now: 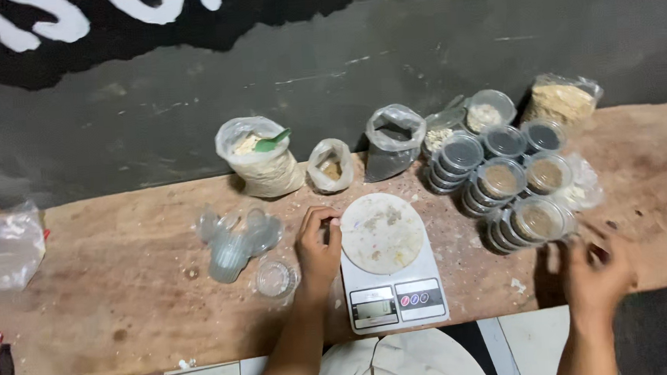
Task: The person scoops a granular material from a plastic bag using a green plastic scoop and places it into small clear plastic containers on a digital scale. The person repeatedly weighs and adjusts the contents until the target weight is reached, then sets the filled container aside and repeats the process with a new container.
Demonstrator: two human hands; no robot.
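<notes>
Scale [391, 262], white with a round plate, touches the half-curled left hand [318, 251] on its right. Lidded round tubs [536, 222] stack just beyond the spread, blurred right hand [597, 272]; clear bags [260, 167] line the surface [126, 297] farther off.

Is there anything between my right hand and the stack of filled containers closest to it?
Nothing visible. The right hand, blurred, sits just right of and below the nearest stack of lidded containers, with only bare wooden bench between them.
</notes>
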